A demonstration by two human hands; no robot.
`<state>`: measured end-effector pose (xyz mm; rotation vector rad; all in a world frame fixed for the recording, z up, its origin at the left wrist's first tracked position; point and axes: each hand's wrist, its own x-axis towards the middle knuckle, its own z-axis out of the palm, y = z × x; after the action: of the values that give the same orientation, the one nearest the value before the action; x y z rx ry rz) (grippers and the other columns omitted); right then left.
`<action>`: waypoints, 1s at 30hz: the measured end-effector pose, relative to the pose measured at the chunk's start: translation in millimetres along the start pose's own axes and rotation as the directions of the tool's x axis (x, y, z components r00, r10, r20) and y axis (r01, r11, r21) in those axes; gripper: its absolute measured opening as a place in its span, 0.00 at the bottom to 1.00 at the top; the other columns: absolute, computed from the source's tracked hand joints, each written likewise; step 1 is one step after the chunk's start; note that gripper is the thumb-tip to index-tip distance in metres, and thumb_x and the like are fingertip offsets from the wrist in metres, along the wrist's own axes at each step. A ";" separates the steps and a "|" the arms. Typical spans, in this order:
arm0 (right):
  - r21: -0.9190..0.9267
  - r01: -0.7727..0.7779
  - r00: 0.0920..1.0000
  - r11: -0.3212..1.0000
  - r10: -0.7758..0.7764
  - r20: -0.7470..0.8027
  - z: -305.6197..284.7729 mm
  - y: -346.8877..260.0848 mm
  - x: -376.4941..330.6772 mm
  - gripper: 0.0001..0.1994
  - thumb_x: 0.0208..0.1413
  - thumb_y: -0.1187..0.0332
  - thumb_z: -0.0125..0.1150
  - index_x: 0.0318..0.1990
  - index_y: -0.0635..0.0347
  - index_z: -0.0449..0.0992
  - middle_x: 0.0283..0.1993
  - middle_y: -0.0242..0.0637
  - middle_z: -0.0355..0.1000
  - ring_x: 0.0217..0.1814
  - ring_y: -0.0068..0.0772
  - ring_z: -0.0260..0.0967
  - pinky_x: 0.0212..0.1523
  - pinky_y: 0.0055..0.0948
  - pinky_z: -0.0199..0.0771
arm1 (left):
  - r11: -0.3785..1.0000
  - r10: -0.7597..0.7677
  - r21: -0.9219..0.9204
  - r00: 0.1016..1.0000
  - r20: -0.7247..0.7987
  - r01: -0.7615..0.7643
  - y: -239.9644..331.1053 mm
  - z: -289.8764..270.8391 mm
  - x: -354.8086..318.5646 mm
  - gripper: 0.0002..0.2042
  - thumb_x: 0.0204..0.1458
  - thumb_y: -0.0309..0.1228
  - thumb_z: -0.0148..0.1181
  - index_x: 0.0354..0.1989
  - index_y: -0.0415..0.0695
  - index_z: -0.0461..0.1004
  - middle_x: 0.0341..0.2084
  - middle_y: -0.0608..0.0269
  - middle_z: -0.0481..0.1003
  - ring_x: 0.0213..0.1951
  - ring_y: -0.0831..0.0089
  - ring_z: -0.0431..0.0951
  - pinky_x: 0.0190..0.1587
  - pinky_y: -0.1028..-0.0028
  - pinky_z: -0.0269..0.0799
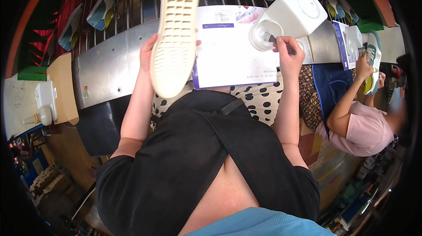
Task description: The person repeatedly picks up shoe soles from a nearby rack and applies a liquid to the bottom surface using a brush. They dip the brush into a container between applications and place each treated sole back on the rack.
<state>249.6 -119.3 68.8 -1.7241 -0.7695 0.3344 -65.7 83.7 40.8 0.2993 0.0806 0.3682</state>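
Sole (175, 34), cream-coloured, stands lengthwise in the upper middle of the frame, just left of the printed sheet (220, 67) on the counter (112, 75). The left hand (148, 52) grips it across its width, fingers at both side edges. At the upper right, the fingers of the right hand (291, 55) are pinched around a dark handle (272, 39), whose far end is in the clear round pot (256, 34) beside the white jug (303, 9); I cannot tell what that end is.

To work well here, I would hold the sole by its edges only, fingers off the face, and drain the tool against the pot's rim without tipping it. The sole's visible face carries rows of blocky hollows above and finer grooves below, within a smooth border; it looks clean and unbent.
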 end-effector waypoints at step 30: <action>0.710 -0.175 0.941 0.682 -0.095 0.324 9.6 -38.4 -39.5 0.06 0.53 0.78 0.57 0.39 0.68 0.74 0.36 0.58 0.79 0.34 0.43 0.81 0.40 0.34 0.80 | 0.963 -0.214 -0.152 0.974 0.077 0.223 -66.9 27.0 59.2 0.31 0.68 0.49 0.36 0.74 0.43 0.52 0.69 0.39 0.59 0.67 0.35 0.62 0.61 0.33 0.64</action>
<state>202.2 -132.9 95.4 -0.9119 -0.7001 0.8676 15.8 38.4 44.8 0.1402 0.0248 0.1447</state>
